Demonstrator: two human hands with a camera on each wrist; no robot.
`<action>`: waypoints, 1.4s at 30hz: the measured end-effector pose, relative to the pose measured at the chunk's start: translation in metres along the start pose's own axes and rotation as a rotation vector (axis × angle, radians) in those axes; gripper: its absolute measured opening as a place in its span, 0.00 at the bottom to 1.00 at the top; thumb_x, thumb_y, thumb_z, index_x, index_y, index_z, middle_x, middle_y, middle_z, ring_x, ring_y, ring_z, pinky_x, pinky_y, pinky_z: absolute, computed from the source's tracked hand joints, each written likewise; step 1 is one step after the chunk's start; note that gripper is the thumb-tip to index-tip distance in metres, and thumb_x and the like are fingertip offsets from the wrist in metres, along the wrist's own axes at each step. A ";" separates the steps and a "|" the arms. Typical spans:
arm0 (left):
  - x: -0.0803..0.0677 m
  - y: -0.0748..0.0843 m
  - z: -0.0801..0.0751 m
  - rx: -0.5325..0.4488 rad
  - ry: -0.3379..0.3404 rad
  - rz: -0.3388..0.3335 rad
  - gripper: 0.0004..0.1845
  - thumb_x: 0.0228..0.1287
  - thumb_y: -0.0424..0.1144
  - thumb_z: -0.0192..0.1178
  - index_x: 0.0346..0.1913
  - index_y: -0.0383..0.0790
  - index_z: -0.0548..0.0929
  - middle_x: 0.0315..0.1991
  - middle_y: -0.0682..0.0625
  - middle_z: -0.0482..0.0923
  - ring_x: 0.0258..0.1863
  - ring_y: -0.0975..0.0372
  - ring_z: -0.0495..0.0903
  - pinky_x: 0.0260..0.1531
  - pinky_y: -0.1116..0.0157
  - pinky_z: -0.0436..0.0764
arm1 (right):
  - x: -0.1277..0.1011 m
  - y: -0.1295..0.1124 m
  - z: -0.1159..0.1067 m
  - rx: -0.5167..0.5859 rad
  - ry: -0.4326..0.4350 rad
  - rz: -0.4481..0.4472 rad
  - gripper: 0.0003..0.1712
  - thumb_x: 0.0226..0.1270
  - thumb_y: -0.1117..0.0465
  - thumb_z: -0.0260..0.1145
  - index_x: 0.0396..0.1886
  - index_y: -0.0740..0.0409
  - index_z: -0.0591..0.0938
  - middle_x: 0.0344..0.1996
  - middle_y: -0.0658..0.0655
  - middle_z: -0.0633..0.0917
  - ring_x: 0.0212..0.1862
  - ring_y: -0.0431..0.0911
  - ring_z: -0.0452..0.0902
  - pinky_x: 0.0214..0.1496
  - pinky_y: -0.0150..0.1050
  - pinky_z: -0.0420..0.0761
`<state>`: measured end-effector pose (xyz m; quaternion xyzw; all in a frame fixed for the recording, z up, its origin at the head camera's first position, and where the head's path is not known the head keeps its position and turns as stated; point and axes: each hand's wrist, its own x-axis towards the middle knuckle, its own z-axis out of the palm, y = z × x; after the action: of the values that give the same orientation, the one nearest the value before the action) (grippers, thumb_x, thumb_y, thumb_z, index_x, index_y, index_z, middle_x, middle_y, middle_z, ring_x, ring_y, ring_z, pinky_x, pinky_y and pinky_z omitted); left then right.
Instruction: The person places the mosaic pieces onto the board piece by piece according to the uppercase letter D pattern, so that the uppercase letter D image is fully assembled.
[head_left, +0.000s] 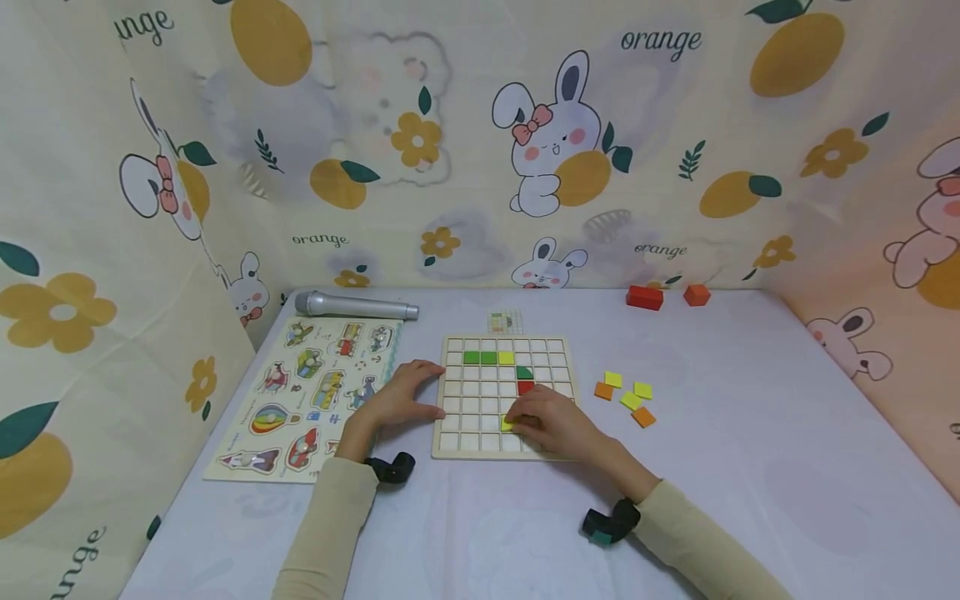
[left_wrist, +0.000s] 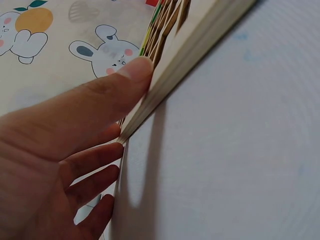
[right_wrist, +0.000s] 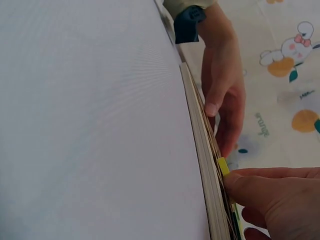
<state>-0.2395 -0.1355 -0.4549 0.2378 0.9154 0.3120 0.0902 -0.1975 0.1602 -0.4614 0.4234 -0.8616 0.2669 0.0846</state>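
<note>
A wooden grid board [head_left: 468, 455] lies flat on the table, with two green tiles [head_left: 480, 357], a yellow tile [head_left: 506, 357], a green tile with a rounded corner [head_left: 524, 372] and a red tile [head_left: 526, 388] in its cells. My right hand [head_left: 555, 423] pinches another yellow square tile [right_wrist: 223, 165] between thumb and fingers, over the board's lower part. Some cells beneath that hand are hidden. At the board's left edge, my left hand [head_left: 401, 396] rests with thumb and fingers spread apart. In the left wrist view the thumb [left_wrist: 132, 75] touches the board's side.
Several loose yellow and orange tiles [head_left: 631, 401] lie right of the board. Behind it is a small grid pattern card [head_left: 504, 322]. A picture puzzle board [head_left: 258, 392] and a grey microphone [head_left: 356, 306] lie left. Two red-orange blocks [head_left: 644, 297] stand at the back right.
</note>
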 end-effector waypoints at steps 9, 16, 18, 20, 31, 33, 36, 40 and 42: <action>-0.001 0.001 0.000 -0.006 0.008 0.012 0.39 0.50 0.48 0.70 0.65 0.38 0.68 0.65 0.41 0.63 0.66 0.47 0.58 0.66 0.49 0.60 | -0.001 0.000 -0.002 -0.048 0.007 -0.002 0.09 0.53 0.63 0.72 0.36 0.53 0.86 0.38 0.48 0.79 0.42 0.40 0.71 0.42 0.31 0.79; 0.000 0.000 0.000 0.001 0.007 0.016 0.39 0.50 0.47 0.70 0.65 0.38 0.68 0.65 0.41 0.63 0.66 0.47 0.58 0.66 0.49 0.59 | -0.001 -0.001 -0.001 -0.071 0.026 0.000 0.09 0.53 0.64 0.72 0.35 0.50 0.85 0.36 0.47 0.78 0.41 0.39 0.71 0.42 0.31 0.79; 0.000 -0.001 0.000 0.002 0.007 0.015 0.39 0.50 0.48 0.70 0.65 0.38 0.68 0.65 0.41 0.63 0.66 0.47 0.58 0.66 0.50 0.59 | 0.000 -0.001 -0.001 -0.063 0.014 0.020 0.09 0.54 0.64 0.71 0.35 0.50 0.85 0.36 0.46 0.78 0.41 0.38 0.71 0.41 0.30 0.78; 0.000 -0.001 0.001 0.005 0.007 0.012 0.39 0.50 0.48 0.70 0.65 0.39 0.68 0.65 0.41 0.63 0.66 0.47 0.58 0.66 0.49 0.60 | 0.000 -0.002 -0.002 -0.052 -0.003 0.043 0.09 0.55 0.63 0.71 0.37 0.49 0.84 0.36 0.45 0.78 0.41 0.38 0.71 0.42 0.30 0.78; 0.000 0.000 0.001 0.000 0.014 0.005 0.39 0.50 0.49 0.70 0.64 0.39 0.68 0.65 0.41 0.63 0.66 0.47 0.58 0.65 0.49 0.60 | -0.010 0.004 -0.023 0.026 -0.020 0.246 0.11 0.59 0.60 0.68 0.43 0.49 0.83 0.43 0.43 0.78 0.45 0.39 0.70 0.46 0.36 0.78; 0.000 0.000 0.001 0.001 0.011 0.005 0.39 0.50 0.48 0.70 0.65 0.39 0.68 0.65 0.41 0.63 0.66 0.47 0.58 0.65 0.49 0.60 | -0.014 0.009 -0.028 0.026 -0.001 0.278 0.11 0.59 0.60 0.69 0.43 0.49 0.83 0.42 0.43 0.78 0.43 0.39 0.71 0.45 0.34 0.79; 0.000 -0.001 0.001 0.001 0.006 0.003 0.39 0.50 0.49 0.70 0.65 0.39 0.68 0.65 0.42 0.63 0.66 0.48 0.58 0.66 0.50 0.60 | -0.020 0.016 -0.036 0.027 0.028 0.302 0.12 0.58 0.61 0.69 0.43 0.51 0.83 0.42 0.45 0.79 0.41 0.40 0.72 0.42 0.34 0.80; 0.001 -0.003 0.002 0.005 0.002 -0.004 0.40 0.50 0.49 0.70 0.65 0.40 0.68 0.66 0.43 0.63 0.67 0.49 0.57 0.66 0.50 0.59 | -0.030 0.028 -0.048 0.017 0.061 0.342 0.13 0.57 0.63 0.69 0.43 0.54 0.83 0.42 0.48 0.80 0.40 0.42 0.72 0.40 0.36 0.80; 0.001 -0.004 0.002 0.003 -0.002 -0.009 0.40 0.50 0.49 0.70 0.65 0.41 0.68 0.66 0.43 0.62 0.67 0.49 0.57 0.66 0.51 0.59 | -0.035 0.034 -0.053 -0.004 0.076 0.370 0.13 0.57 0.64 0.69 0.44 0.54 0.83 0.41 0.49 0.80 0.40 0.43 0.72 0.40 0.37 0.80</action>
<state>-0.2412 -0.1364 -0.4587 0.2341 0.9168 0.3100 0.0924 -0.2061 0.2293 -0.4430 0.2472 -0.9215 0.2920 0.0672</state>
